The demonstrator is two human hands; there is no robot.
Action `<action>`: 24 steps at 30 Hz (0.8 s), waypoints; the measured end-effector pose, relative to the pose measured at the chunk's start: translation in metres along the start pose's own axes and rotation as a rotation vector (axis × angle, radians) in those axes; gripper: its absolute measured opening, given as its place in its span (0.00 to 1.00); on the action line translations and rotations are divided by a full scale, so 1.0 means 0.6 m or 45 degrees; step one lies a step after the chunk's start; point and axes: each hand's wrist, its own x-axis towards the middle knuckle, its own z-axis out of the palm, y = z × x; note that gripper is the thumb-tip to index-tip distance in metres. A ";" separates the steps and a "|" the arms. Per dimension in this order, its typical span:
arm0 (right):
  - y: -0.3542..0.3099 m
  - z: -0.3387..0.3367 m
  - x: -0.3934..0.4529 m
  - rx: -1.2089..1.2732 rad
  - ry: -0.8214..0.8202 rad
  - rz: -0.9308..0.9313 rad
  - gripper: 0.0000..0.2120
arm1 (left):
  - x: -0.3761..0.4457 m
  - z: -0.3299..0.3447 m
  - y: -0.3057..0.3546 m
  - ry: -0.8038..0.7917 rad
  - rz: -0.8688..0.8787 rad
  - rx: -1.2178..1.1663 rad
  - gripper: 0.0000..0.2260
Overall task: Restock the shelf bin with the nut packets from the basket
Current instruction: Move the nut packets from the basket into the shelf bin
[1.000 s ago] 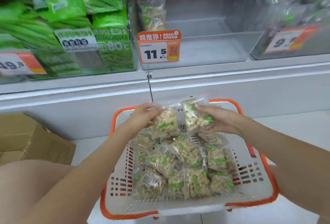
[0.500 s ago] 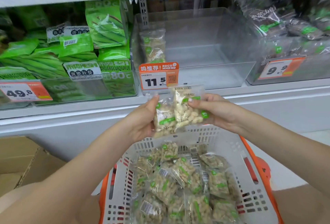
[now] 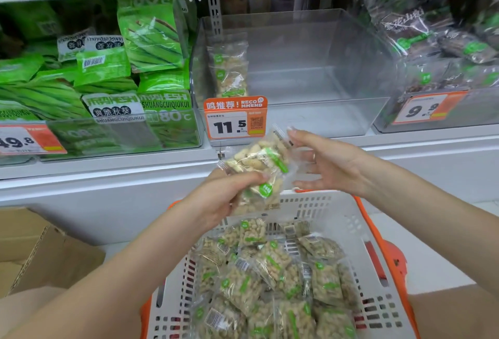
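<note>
The left hand (image 3: 229, 198) grips two clear nut packets (image 3: 259, 168) above the white-and-orange plastic basket (image 3: 324, 211); the right hand (image 3: 324, 163) is spread beside them. Two packets (image 3: 231, 68) stand in the clear shelf bin (image 3: 324, 111).

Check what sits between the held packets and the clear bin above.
Head view: the orange price tag on the clear bin front wall sits just above the packets gripped by the left hand. Nothing else between.

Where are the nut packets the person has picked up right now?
In the head view, the held nut packets are centre frame in the left hand, above the basket and just below the 11.5 price tag; the right hand is open beside them.
</note>
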 end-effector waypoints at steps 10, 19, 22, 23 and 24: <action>0.015 0.003 -0.017 0.028 0.137 -0.025 0.06 | -0.022 0.002 0.001 -0.026 0.021 -0.054 0.40; 0.050 0.065 -0.019 0.761 0.154 -0.105 0.04 | -0.038 0.002 0.027 0.008 0.134 -0.597 0.36; 0.061 0.083 -0.020 0.555 0.223 -0.228 0.10 | -0.037 0.009 0.012 0.068 0.259 -0.325 0.34; 0.067 0.087 -0.020 0.461 0.245 -0.222 0.10 | -0.036 0.009 0.008 0.087 0.262 -0.279 0.33; 0.072 0.089 -0.020 0.332 0.273 -0.210 0.11 | -0.037 0.008 0.006 0.105 0.262 -0.253 0.32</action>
